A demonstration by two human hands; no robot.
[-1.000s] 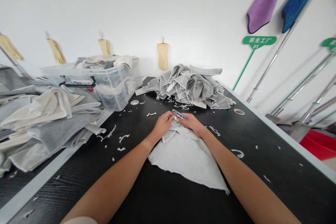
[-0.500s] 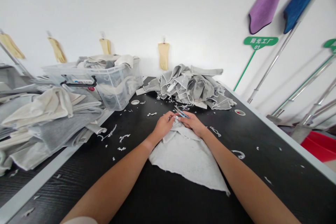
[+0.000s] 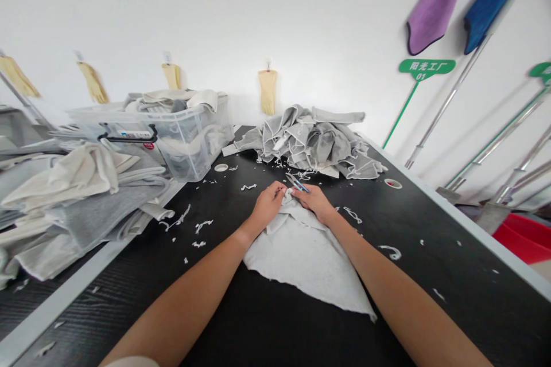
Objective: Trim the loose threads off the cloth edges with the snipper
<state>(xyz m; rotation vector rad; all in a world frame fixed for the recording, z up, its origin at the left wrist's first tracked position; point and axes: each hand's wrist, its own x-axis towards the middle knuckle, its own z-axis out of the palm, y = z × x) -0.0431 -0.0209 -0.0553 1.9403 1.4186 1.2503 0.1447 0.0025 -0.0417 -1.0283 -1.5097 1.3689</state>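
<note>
A light grey cloth (image 3: 305, 258) lies spread on the black table, its far end bunched up between my hands. My left hand (image 3: 270, 205) pinches that bunched end from the left. In my right hand (image 3: 316, 202) is a small pair of scissors (image 3: 297, 182) with blue on the handle, the blades pointing away and to the left. The right fingertips also meet the cloth's gathered edge. Exactly how the fingers sit on the fabric is too small to make out.
A heap of grey cloths (image 3: 314, 140) lies ahead. To the left are a clear plastic bin (image 3: 189, 149) and a stack of cloths (image 3: 86, 206). Thread scraps (image 3: 391, 252) and tape rolls (image 3: 393, 184) dot the table (image 3: 413, 298). Mop poles (image 3: 450, 100) lean at the right.
Both hands stay at the cloth's far end, with the fingers shifting slightly. My right hand still holds the scissors; the cloth lies almost the same.
</note>
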